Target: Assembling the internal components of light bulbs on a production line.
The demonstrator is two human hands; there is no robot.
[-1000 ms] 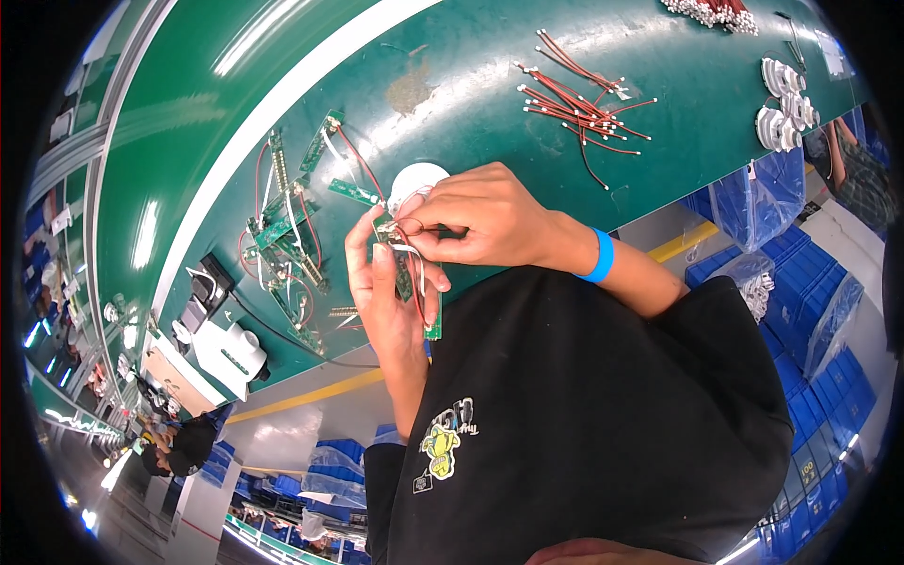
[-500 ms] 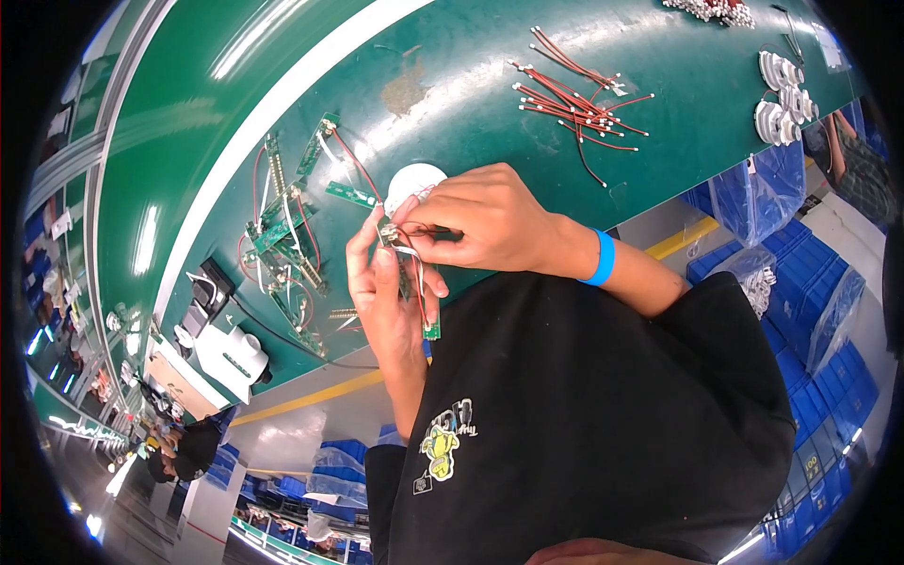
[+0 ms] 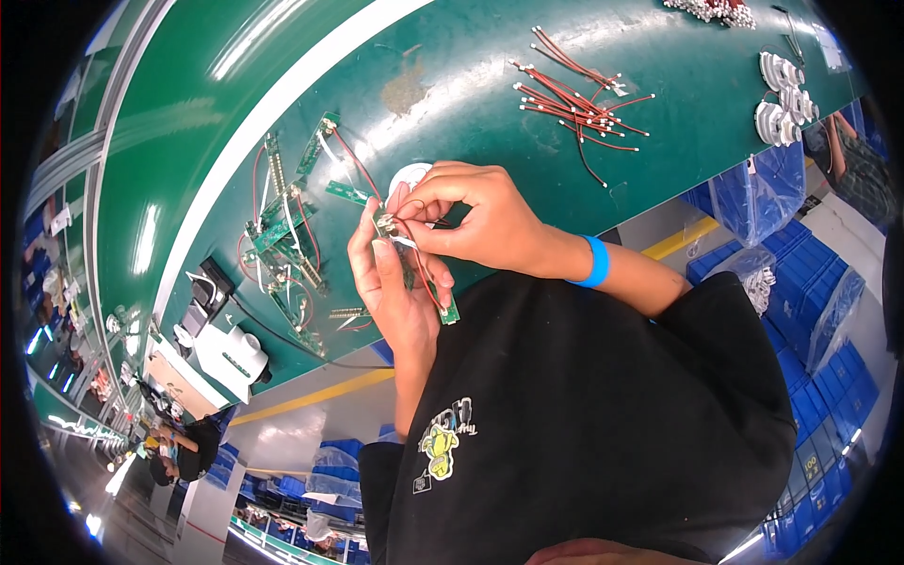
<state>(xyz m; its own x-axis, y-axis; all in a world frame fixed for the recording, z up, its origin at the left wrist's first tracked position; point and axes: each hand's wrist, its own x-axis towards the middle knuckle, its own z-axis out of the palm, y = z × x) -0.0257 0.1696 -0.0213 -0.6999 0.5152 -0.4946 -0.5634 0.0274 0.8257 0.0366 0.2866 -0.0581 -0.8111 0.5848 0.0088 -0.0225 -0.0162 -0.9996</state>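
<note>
My left hand (image 3: 384, 282) is closed around a small green circuit board (image 3: 449, 312) whose lower end sticks out below the fingers. A white ribbon and a red wire run along this board. At the board's upper end, my right hand (image 3: 504, 221), with a blue band at its wrist, pinches a thin dark-and-red wire cable (image 3: 403, 221) by the white connectors. Fingertips hide whether its plug is seated. Just behind the fingers a white round part (image 3: 411, 175) lies on the table, partly covered.
Several wired circuit boards (image 3: 282, 226) lie tangled at the left of the green table (image 3: 490, 122). Loose red-black cables (image 3: 570, 105) are spread farther back. White round parts (image 3: 782, 113) stand at the far right. A black cord (image 3: 273, 330) crosses the near left edge.
The board in my left hand has tilted, its lower end swinging right and slightly up. My right hand has shifted a little left, with its fingers still at the connectors.
</note>
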